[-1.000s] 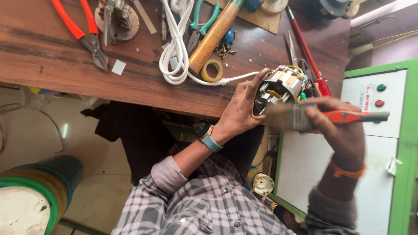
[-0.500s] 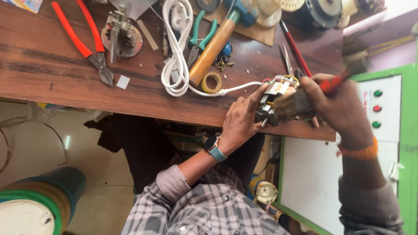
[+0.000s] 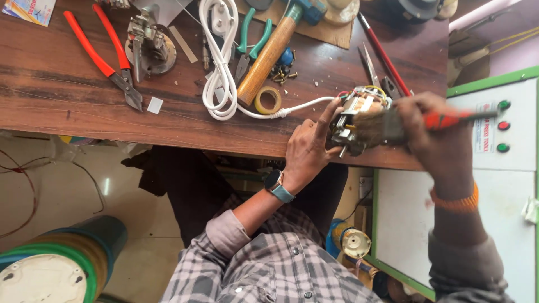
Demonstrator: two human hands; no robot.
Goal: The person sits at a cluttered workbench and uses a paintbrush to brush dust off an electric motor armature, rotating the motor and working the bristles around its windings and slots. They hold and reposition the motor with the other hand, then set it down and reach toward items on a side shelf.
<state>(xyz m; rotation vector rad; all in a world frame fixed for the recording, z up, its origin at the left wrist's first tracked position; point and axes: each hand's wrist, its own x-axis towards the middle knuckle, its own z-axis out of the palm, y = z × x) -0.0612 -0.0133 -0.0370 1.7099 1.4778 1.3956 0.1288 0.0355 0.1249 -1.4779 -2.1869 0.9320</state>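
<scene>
My left hand (image 3: 306,148), with a watch on its wrist, grips a small electric motor (image 3: 355,115) with copper windings and coloured wires, held at the front edge of the wooden workbench (image 3: 67,106). My right hand (image 3: 429,134) is closed around the red handle of a paintbrush (image 3: 456,119). Its bristles lie against the side of the motor. A white cable (image 3: 219,67) runs from the motor to a coil on the bench.
On the bench lie red-handled pliers (image 3: 101,53), a metal motor part (image 3: 149,45), green-handled pliers (image 3: 252,33), a wooden-handled hammer (image 3: 268,55), a tape roll (image 3: 268,101) and a red screwdriver (image 3: 384,53). A white cabinet with green trim and buttons (image 3: 502,126) stands right; a green drum (image 3: 62,264) stands lower left.
Both hands and the motor have come closer to the bench edge. The brush has swept across the motor, and its handle now points right.
</scene>
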